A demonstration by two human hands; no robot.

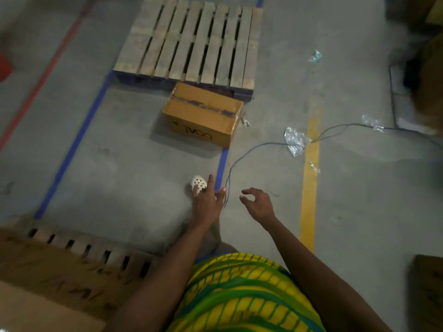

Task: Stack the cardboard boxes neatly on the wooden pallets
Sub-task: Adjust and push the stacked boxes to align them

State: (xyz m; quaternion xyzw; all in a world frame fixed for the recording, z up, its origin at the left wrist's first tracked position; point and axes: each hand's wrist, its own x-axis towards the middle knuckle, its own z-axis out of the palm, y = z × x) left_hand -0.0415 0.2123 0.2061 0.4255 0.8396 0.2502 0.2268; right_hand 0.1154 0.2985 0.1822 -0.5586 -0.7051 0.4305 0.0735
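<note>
A taped brown cardboard box (202, 115) lies on the concrete floor, touching the near edge of a bare wooden pallet (191, 41) at the top centre. A second wooden pallet (79, 255) sits at the lower left with cardboard (36, 310) on its near part. My left hand (207, 200) reaches forward with straight fingers and holds nothing. My right hand (259, 203) reaches beside it with loosely curled fingers, also holding nothing. Both hands are well short of the box.
A thin cable (242, 156) runs across the floor from near my hands to the right. Crumpled plastic scraps (294, 140) lie by a yellow floor line (310, 178). Blue tape (72, 149) marks the floor. More boxes (429, 283) stand at the right edge. A white perforated shoe (197, 183) shows under my left hand.
</note>
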